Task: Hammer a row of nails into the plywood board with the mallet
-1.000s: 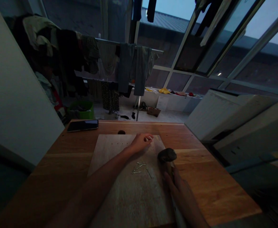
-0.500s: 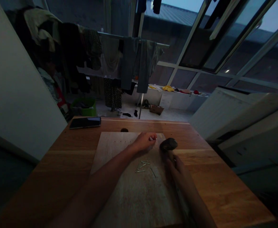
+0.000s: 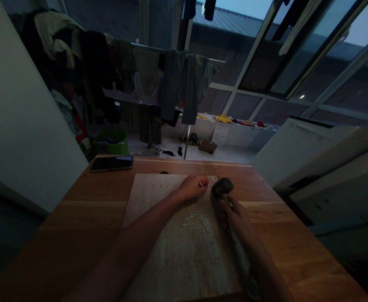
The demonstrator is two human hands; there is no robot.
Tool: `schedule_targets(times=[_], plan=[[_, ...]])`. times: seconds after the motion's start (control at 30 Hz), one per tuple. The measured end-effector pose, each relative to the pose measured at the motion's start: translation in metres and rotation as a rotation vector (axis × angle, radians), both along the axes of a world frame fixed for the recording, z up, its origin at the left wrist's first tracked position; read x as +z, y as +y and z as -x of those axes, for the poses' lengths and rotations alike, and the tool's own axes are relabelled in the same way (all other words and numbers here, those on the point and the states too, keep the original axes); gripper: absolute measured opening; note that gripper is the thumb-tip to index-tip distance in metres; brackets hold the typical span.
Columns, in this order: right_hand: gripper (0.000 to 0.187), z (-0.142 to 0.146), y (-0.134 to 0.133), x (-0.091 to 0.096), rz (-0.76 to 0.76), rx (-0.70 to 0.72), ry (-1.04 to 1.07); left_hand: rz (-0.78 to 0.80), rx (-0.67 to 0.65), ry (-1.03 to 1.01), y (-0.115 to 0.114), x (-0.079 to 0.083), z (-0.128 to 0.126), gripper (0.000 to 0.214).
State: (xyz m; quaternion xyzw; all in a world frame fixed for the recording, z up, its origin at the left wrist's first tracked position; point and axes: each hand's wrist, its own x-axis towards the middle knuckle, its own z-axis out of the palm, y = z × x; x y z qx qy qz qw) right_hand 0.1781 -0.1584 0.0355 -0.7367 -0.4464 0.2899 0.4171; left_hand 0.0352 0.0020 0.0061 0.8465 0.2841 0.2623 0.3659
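My left hand (image 3: 193,188) is closed in a pinch near the far right corner of a pale wooden board (image 3: 177,256). A small bright tip shows at its fingertips, which looks like a nail (image 3: 208,184). To its right, my right hand (image 3: 237,214) grips a hammer (image 3: 222,187) by the handle, close under the dark head. The hammer head hangs by the board's right edge, just right of my left fingers; the handle runs back toward me. Several loose nails (image 3: 188,219) lie on the middle of the board.
The board lies on a wooden table (image 3: 86,209). A phone (image 3: 111,163) rests at the table's far left corner. A row of small dark marks (image 3: 161,186) runs along the board's far edge. Beyond stand a clothes rack (image 3: 177,51) and a green basket (image 3: 111,141).
The hammer head has shifted very slightly and looks sharper. My left hand keeps its pinch in nearly the same spot. The whole view has shifted a little.
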Motion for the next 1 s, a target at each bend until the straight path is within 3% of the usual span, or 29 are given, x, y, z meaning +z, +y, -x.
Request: schedule_targets(times=[0.23, 0.43, 1.0], plan=[[0.034, 0.000, 0.032, 0.005, -0.066, -0.099, 0.392, -0.070, 0.009, 0.046, 0.000, 0.003, -0.001, 0.016], [0.042, 0.004, 0.030, 0.005, -0.133, -0.105, 0.597, -0.104, 0.028, 0.088, -0.001, 0.005, -0.003, 0.018], [0.059, 0.022, 0.013, 0.018, -0.184, -0.023, 0.485, -0.054, 0.036, 0.091, 0.004, -0.002, -0.004, 0.018]])
